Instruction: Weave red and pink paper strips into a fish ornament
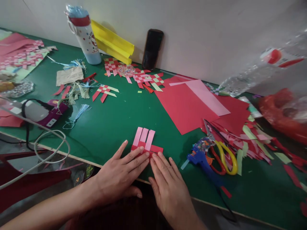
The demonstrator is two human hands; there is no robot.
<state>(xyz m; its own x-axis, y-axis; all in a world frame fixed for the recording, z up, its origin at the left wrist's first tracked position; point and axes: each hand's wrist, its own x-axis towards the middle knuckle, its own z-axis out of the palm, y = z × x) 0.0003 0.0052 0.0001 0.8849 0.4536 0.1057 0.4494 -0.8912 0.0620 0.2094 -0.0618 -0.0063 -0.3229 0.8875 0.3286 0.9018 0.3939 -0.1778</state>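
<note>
A small weave of paper strips lies at the table's front edge. Its three pink strips (144, 137) point away from me, and red strips (157, 149) cross them. My left hand (127, 171) lies stretched out, fingertips pressing the weave's near left part. From the right, my right hand (169, 185) touches the near red edge with extended fingertips. Both hands are palm down and grip nothing; the part of the weave under the fingers is hidden. Right of my right hand rest a blue glue gun (203, 159) and scissors (227, 159) with red and yellow handles.
Red sheets (189, 108) and paper scraps (254, 140) cover the right of the green table (124, 111). Behind are woven pieces (144, 76), a bottle (83, 38) and a phone (153, 49). Tassels (80, 113), a purple power strip (54, 111) and cables (67, 150) lie left.
</note>
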